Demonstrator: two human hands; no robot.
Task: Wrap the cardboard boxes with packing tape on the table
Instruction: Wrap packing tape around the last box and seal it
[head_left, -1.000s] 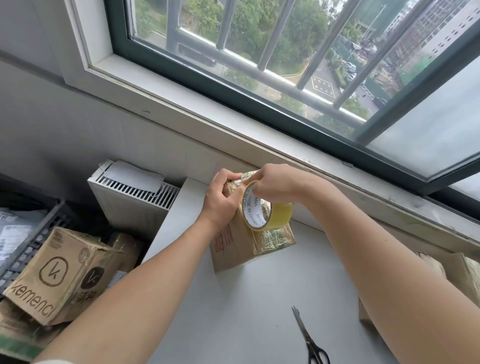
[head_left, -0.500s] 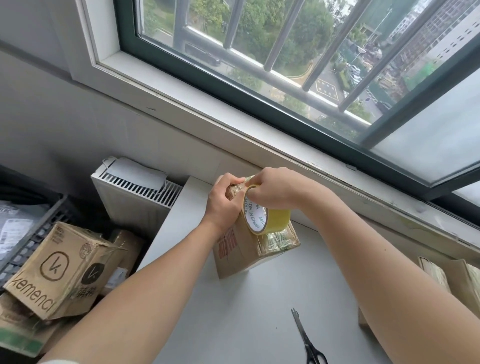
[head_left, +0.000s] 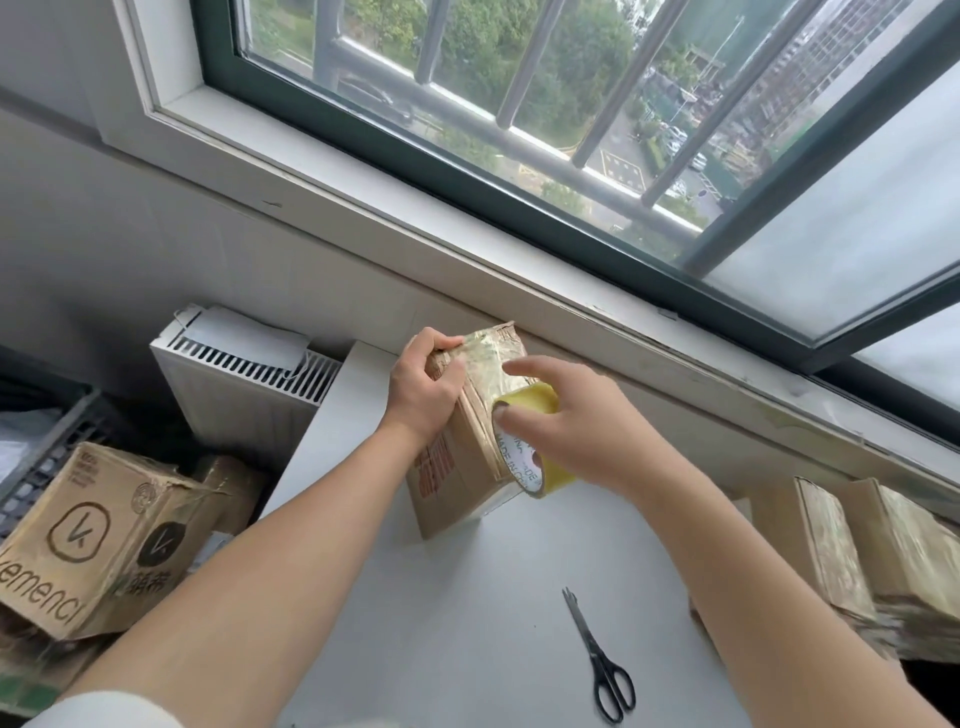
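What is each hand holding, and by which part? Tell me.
Left hand grips the cardboard box by its top edge; right hand holds the tape roll by its outer band.

Both bare forearms extend forward from the lower corners and converge at centre, a strip of white sleeve showing at the left arm's near end. The left hand (head_left: 421, 395) grips the upper corner of a cardboard box (head_left: 457, 473), its fingers curled over the top edge, wrist straight. The right hand (head_left: 576, 431), slightly blurred, holds a tape roll (head_left: 522, 457) against the box's side, fingers (head_left: 519, 366) spread and bent over the roll's rim.
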